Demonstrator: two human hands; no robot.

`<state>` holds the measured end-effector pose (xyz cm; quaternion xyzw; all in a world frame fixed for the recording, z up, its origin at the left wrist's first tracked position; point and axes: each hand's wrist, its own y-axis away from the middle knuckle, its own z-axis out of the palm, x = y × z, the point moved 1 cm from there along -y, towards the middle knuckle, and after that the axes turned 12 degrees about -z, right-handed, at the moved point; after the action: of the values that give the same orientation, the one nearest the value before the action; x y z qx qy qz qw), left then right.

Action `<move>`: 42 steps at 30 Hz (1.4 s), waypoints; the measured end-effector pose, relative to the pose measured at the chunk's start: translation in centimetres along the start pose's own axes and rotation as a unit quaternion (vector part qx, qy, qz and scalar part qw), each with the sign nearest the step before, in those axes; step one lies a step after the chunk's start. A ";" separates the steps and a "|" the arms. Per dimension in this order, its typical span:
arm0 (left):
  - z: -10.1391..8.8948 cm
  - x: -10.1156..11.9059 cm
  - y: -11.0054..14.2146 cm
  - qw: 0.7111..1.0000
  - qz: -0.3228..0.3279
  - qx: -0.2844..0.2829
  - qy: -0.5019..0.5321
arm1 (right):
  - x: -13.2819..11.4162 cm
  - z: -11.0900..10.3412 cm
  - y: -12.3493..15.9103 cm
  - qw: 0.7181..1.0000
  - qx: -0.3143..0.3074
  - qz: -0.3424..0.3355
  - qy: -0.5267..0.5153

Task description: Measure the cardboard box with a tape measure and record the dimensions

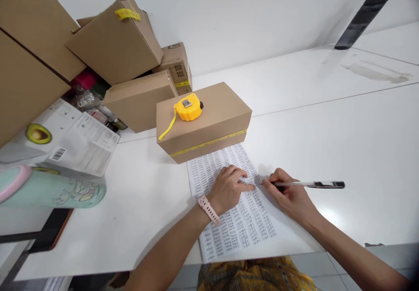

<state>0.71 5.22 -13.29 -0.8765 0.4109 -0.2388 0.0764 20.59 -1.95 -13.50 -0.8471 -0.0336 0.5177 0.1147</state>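
A sheet of paper (pixel 225 234) covered with columns of small handwriting lies on the white table. My left hand (pixel 229 188) rests on it, index finger stretched towards the right-hand columns and fingers apart, holding nothing. Around that wrist is a pale pink watch strap. My right hand (pixel 291 195) grips a pen (pixel 314 185) with a clear barrel and black cap end, its tip at the right side of the writing. Just beyond the paper stands a cardboard box (pixel 212 116), covering the sheet's far edge. A yellow tape measure (pixel 188 107) sits on top of the box.
More cardboard boxes (pixel 114 42) are stacked at the back left. Below them are a white carton with an avocado picture (pixel 88 142) and a mint-green bottle (pixel 65 190). A dark bottle (pixel 365 15) stands at the far right. The table's front edge is close to my body.
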 end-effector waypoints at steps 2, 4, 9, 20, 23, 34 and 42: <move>0.0 0.0 0.0 1.000 0.000 -0.004 -0.002 | 0.0 0.0 0.0 1.000 0.001 -0.004 0.000; 0.0 0.0 0.0 1.000 0.000 -0.004 -0.002 | -0.1 0.0 -0.1 1.000 0.001 -0.008 -0.004; 0.0 0.0 0.0 1.000 0.001 -0.003 -0.001 | -0.2 0.0 -0.1 1.000 -0.002 -0.003 -0.016; 0.1 0.0 -0.1 1.000 0.000 -0.004 -0.002 | -0.5 0.0 -0.2 1.000 0.020 0.006 -0.011; 0.0 0.0 -0.1 1.000 0.001 -0.001 -0.003 | -0.5 0.0 -0.2 1.000 0.016 0.006 -0.009; 0.0 0.0 0.0 1.000 0.006 0.009 -0.001 | -0.3 0.0 -0.2 1.000 0.014 0.013 -0.008; 0.1 -0.1 0.0 1.000 -0.002 -0.013 -0.022 | -0.7 -0.1 -0.3 1.000 0.019 0.008 -0.001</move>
<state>0.71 5.32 -13.43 -0.8832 0.4106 -0.2145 0.0732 20.37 -1.77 -12.78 -0.8447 -0.0169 0.5199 0.1261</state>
